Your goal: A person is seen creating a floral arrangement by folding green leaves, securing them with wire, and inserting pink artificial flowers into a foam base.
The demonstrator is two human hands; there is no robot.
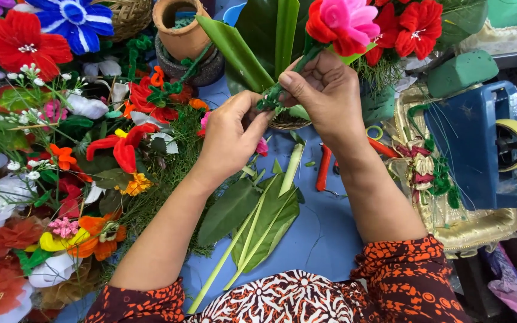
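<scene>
My right hand point(324, 96) pinches the green stem point(294, 72) of a pink and red pipe-cleaner flower point(342, 24) that stands up at the top of the view. My left hand point(231, 134) closes on the lower end of the same stem, fingertips meeting the right hand's near a small woven basket point(288, 121) partly hidden behind them. Long green leaves point(252, 48) rise behind the hands. Cut leaves point(258, 221) lie on the blue table point(324, 239) below my wrists.
A heap of handmade flowers point(61, 161) in red, orange, white and blue fills the left. A clay pot point(181, 27) stands at the back. Red-handled pliers point(324, 167) lie right of the leaves. A blue tape dispenser point(480, 143), green foam block point(459, 72) and gold tray point(480, 224) sit right.
</scene>
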